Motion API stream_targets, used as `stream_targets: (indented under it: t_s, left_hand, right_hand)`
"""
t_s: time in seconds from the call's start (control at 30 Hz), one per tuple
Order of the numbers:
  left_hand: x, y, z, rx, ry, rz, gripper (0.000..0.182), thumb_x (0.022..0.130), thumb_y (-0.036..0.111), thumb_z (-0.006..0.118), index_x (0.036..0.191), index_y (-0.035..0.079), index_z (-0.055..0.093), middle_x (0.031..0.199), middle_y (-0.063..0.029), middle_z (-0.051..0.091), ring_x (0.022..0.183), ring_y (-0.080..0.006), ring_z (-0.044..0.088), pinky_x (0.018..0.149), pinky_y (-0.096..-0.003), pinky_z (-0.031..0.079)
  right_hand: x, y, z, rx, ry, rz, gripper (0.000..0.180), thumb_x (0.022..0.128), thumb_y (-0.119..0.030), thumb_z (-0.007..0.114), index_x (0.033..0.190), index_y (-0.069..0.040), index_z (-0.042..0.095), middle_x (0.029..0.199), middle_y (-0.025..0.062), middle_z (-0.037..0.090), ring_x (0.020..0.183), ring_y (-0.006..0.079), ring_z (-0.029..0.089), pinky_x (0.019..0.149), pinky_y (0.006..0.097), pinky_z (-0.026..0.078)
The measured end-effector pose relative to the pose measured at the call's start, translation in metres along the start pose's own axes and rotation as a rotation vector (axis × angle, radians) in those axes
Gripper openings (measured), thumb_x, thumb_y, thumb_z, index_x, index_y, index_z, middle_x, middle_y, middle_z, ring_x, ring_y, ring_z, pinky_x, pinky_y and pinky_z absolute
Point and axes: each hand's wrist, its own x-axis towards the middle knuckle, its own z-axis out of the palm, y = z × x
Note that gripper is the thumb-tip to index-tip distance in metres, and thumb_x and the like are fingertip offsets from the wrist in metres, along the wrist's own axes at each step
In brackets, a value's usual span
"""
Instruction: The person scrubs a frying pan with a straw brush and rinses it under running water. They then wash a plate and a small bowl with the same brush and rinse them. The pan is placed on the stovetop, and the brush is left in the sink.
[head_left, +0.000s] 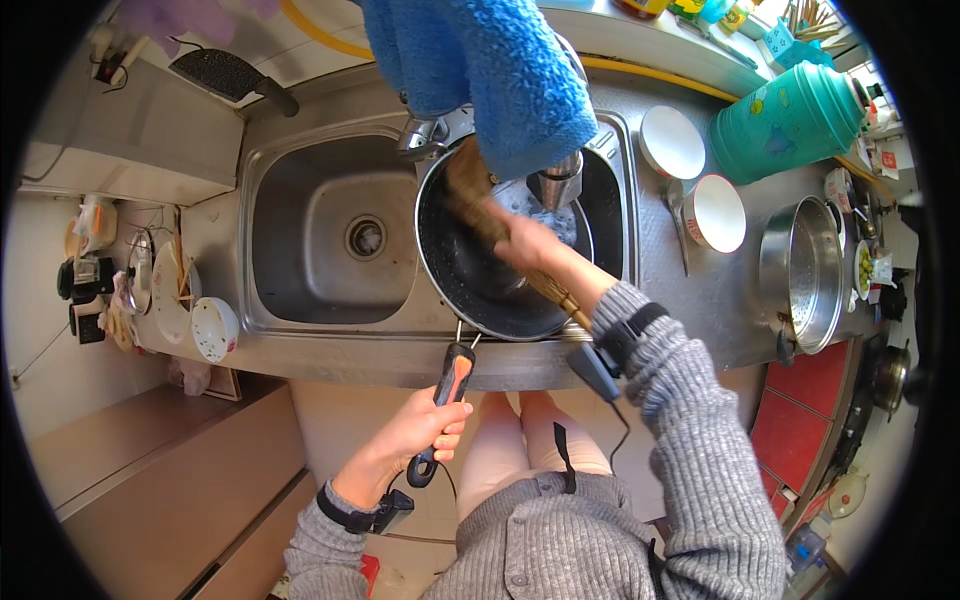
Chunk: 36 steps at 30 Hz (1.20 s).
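A black wok (469, 281) lies in the right basin, its rim over the divider. My left hand (426, 429) grips its black-and-orange handle (455, 369) in front of the counter edge. Inside the wok, my right hand (529, 241) is closed around a straw scrubbing brush (472, 191), whose bristles are blurred by motion. The brush's bound tail (556, 291) sticks out under my right wrist. Bluish-white suds (562, 222) float in the wok near the metal spout (558, 186). A blue towel (517, 90) hangs above and hides part of the faucet and the far rim.
The left basin (322, 247) has a drain strainer. At right lie two white bowls (673, 142), a metal spoon (677, 221), a teal thermos (791, 124) and a perforated steel steamer (806, 274). A cleaver (225, 75) is at the far left, and a speckled bowl (214, 328) stands at the left edge.
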Motion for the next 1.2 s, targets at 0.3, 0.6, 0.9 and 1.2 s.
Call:
stream_targets:
  t_s: [0.3, 0.6, 0.9, 1.2]
  left_hand:
    - [-0.016, 0.007, 0.019, 0.060, 0.077, 0.048, 0.013, 0.090, 0.010, 0.050, 0.091, 0.009, 0.037, 0.064, 0.0016, 0.039, 0.046, -0.0061, 0.038, 0.039, -0.0238, 0.036]
    - [-0.035, 0.013, 0.039, 0.293, 0.178, 0.136, 0.014, 0.089, 0.008, 0.049, 0.093, 0.006, 0.036, 0.063, 0.0006, 0.039, 0.044, -0.0063, 0.038, 0.038, -0.0244, 0.036]
    - [-0.038, 0.012, 0.028, 0.865, 0.506, 0.368, 0.029, 0.084, 0.013, 0.053, 0.106, -0.005, 0.048, 0.059, -0.0034, 0.048, 0.044, -0.0147, 0.047, 0.044, -0.0315, 0.039]
    - [-0.045, 0.003, 0.022, 1.075, 0.692, 0.463, 0.024, 0.082, 0.015, 0.055, 0.093, -0.005, 0.048, 0.057, -0.0168, 0.051, 0.051, -0.0283, 0.052, 0.052, -0.0395, 0.041]
  right_hand:
    - [-0.068, 0.061, -0.022, -0.496, -0.259, 0.131, 0.080, 0.074, -0.019, 0.062, 0.144, -0.033, 0.024, 0.096, 0.0178, 0.065, 0.088, 0.0335, 0.064, 0.077, 0.0411, 0.051]
    - [-0.146, 0.016, -0.053, -0.197, -0.481, -0.244, 0.084, 0.072, -0.019, 0.061, 0.145, -0.034, 0.022, 0.098, 0.0187, 0.064, 0.088, 0.0331, 0.063, 0.076, 0.0408, 0.049]
    - [-0.161, 0.055, -0.042, -0.690, -0.187, -0.082, 0.069, 0.082, -0.017, 0.056, 0.142, -0.037, 0.029, 0.096, 0.0143, 0.058, 0.080, 0.0252, 0.064, 0.066, 0.0351, 0.050]
    - [-0.208, 0.054, -0.055, -0.711, 0.310, 0.017, 0.062, 0.083, -0.009, 0.049, 0.139, -0.035, 0.035, 0.091, 0.0113, 0.052, 0.076, 0.0246, 0.058, 0.064, 0.0355, 0.048]
